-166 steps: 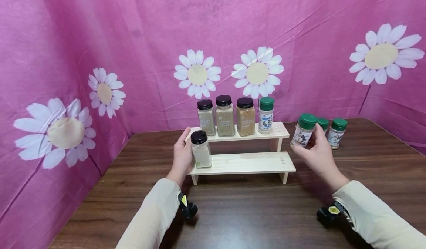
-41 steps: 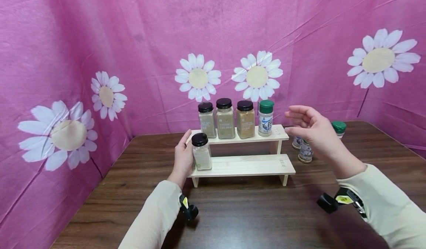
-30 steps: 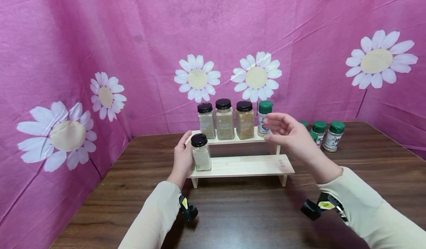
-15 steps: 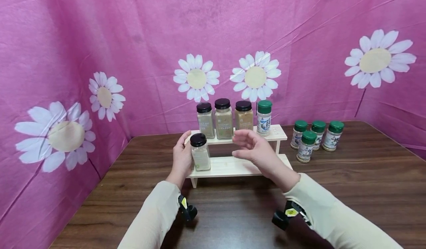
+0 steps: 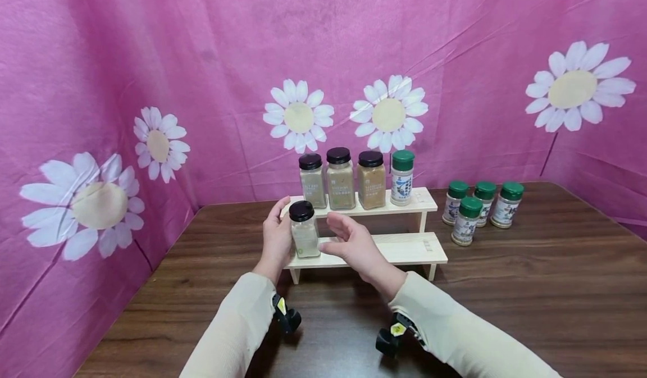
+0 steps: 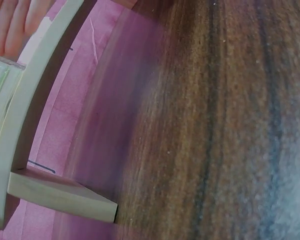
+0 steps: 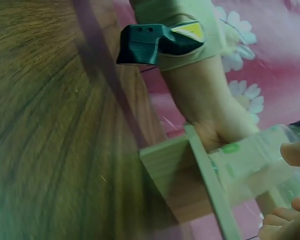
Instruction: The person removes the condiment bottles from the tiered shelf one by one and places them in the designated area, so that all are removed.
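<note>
A black-capped square spice jar (image 5: 305, 232) stands at the left end of the lower step of a pale wooden rack (image 5: 419, 249). My left hand (image 5: 277, 240) lies against the jar's left side, thumb upward; the jar hides its fingers, so I cannot tell how they lie. From the right, my right hand (image 5: 356, 249) is close to the jar, fingers loosely bent and nothing held; contact is unclear. In the right wrist view, its thumb (image 7: 296, 152) overlaps the jar (image 7: 247, 162). The left wrist view catches the jar's base (image 6: 2, 95) and the rack's leg (image 6: 65, 195).
Along the upper step stand black-capped jars (image 5: 340, 182) and a green-capped shaker (image 5: 402, 182). Several more green-capped shakers (image 5: 465, 226) are grouped on the wooden table (image 5: 505, 294) at right. A pink flowered cloth (image 5: 217, 58) hangs behind.
Earlier my right hand held a green-capped shaker at the right; that shaker now stands with the others. The right hand has since travelled left to the jar. My left hand stays put.
</note>
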Motion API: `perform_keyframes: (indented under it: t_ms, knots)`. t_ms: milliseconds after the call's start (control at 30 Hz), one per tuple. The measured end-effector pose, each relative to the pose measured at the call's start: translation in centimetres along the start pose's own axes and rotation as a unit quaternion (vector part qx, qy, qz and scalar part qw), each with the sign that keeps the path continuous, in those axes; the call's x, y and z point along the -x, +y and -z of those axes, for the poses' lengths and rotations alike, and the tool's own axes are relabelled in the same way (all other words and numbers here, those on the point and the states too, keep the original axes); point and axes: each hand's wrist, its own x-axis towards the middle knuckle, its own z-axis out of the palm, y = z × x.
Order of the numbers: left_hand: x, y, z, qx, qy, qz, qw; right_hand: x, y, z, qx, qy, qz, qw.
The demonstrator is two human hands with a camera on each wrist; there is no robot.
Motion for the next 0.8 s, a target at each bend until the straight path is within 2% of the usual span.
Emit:
perform_keyframes:
  t_ms: [233, 467, 600, 800]
  knots:
    - [-0.1, 0.2, -0.3, 0.008, 0.004, -0.002, 1.0, -0.4, 0.9, -1.7, 0.009, 0.016, 0.013, 0.9997]
    - [0.1, 0.2, -0.2, 0.011, 0.012, -0.006, 0.9999, -0.5, 1.6, -3.2, 0.055, 0.042, 0.038, 0.9969]
    - [0.2, 0.3, -0.1, 0.014, 0.011, -0.005, 0.9998, -0.4, 1.7, -3.9, 0.094, 0.064, 0.058, 0.9918]
    - [0.2, 0.2, 0.0, 0.001, 0.003, 0.0, 1.0, -0.1, 1.9, -5.0, 0.152, 0.112, 0.081, 0.9788]
